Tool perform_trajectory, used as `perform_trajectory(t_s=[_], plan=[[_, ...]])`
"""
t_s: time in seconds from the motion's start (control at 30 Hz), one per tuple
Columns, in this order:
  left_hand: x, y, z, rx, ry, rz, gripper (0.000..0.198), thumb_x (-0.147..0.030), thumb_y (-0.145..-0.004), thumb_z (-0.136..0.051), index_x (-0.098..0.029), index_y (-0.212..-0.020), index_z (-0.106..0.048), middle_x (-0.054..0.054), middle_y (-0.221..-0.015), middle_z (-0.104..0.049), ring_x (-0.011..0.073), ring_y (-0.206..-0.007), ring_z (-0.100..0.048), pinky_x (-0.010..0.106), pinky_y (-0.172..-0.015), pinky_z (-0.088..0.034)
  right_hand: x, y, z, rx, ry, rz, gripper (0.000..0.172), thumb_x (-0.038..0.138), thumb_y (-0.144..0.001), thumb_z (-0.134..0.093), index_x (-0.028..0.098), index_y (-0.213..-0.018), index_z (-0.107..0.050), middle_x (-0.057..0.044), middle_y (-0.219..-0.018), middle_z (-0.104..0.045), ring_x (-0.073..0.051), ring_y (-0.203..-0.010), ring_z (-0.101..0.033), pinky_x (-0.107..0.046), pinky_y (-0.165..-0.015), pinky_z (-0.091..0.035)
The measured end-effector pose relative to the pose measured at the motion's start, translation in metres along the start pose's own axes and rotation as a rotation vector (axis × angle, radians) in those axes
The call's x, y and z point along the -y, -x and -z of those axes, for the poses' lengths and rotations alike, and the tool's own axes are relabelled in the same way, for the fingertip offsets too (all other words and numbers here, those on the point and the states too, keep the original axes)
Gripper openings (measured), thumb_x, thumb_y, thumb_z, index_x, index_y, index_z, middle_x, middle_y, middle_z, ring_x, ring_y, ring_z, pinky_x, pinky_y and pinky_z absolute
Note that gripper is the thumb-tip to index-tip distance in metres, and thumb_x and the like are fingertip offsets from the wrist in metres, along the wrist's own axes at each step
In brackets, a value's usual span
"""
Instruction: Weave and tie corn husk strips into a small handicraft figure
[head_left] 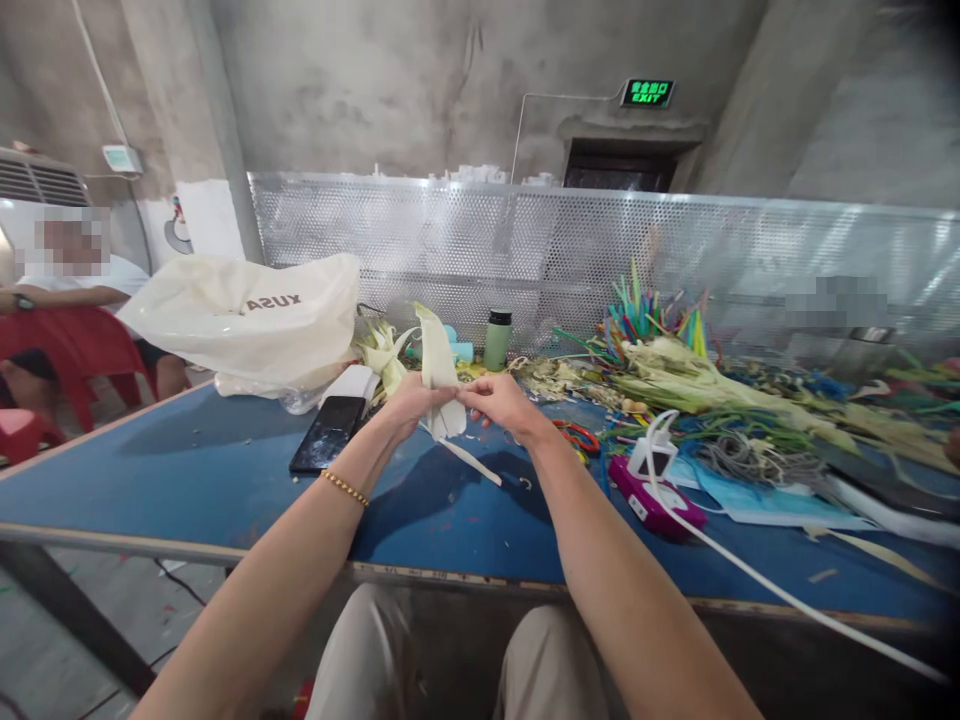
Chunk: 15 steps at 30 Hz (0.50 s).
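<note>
A pale, broad corn husk (pixel 437 348) stands upright between my hands, above the blue table. My left hand (pixel 410 400) is closed on it, thumb across its face. My right hand (pixel 495 398) pinches at the husk's right edge, thumb and fingertips pressed together close to my left thumb. Below them a narrow husk strip (pixel 471 460) slants down toward the tabletop. More pale green husks (pixel 382 355) lie just behind my left hand. A black phone (pixel 328 434) rests left of my left wrist.
A large white plastic bag (pixel 255 310) fills the back left. A green bottle (pixel 497 340) stands behind my hands. To the right are a purple power strip (pixel 656 505) with a white cable, a blue face mask (pixel 780 500) and heaped husks (pixel 690 375). A person (pixel 75 270) sits far left.
</note>
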<state>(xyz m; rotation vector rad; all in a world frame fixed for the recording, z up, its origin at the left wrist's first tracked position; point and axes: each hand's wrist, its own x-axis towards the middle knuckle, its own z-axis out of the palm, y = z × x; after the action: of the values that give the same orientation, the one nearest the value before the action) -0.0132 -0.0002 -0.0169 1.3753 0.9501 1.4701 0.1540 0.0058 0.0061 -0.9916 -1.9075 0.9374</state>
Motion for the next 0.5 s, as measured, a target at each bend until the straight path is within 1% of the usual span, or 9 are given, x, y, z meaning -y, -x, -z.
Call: perform_trajectory(t_s=[0.1,0.2,0.33,0.5], plan=[[-0.0010,0.0005,0.0002,0.028,0.024,0.004,0.027,-0.024,-0.056,-0.079,-0.007,-0.076,-0.069,0.008,-0.069,-0.069,0.0168,-0.059,-0.061,0.027,-0.055,-0.048,-0.0031,-0.0008,-0.0028,-0.035,-0.026,0.052,0.015,0.024,-0.078,-0.067,0.013,-0.069,-0.064,0.001,-0.051,-0.059,-0.008,-0.046,-0.054,-0.016,-0.040,-0.042],[-0.0008,-0.0005,0.0015,0.026,0.026,0.021,0.027,-0.022,-0.056,-0.078,-0.007,-0.078,-0.070,0.010,-0.073,-0.070,0.0182,-0.061,-0.063,0.029,-0.057,-0.049,-0.0054,-0.0023,-0.0044,-0.079,-0.049,0.072,0.014,0.025,-0.078,-0.066,0.013,-0.072,-0.064,0.002,-0.050,-0.058,-0.009,-0.045,-0.053,-0.017,-0.041,-0.043],[-0.0005,-0.0010,0.0023,-0.007,-0.007,0.005,0.024,-0.017,-0.055,-0.076,-0.008,-0.076,-0.070,0.008,-0.071,-0.070,0.0175,-0.060,-0.062,0.027,-0.055,-0.049,-0.0070,-0.0040,-0.0048,-0.072,-0.002,0.076,0.014,0.026,-0.077,-0.066,0.014,-0.072,-0.064,0.001,-0.051,-0.059,-0.009,-0.046,-0.054,-0.018,-0.042,-0.043],[-0.0030,0.0004,0.0020,-0.036,-0.113,-0.009,0.020,-0.017,-0.057,-0.075,-0.008,-0.073,-0.070,0.007,-0.066,-0.068,0.0161,-0.056,-0.059,0.025,-0.051,-0.046,-0.0095,-0.0050,-0.0068,-0.062,0.088,0.067,0.010,0.024,-0.076,-0.064,0.014,-0.072,-0.064,0.001,-0.052,-0.059,-0.011,-0.048,-0.055,-0.018,-0.042,-0.041]])
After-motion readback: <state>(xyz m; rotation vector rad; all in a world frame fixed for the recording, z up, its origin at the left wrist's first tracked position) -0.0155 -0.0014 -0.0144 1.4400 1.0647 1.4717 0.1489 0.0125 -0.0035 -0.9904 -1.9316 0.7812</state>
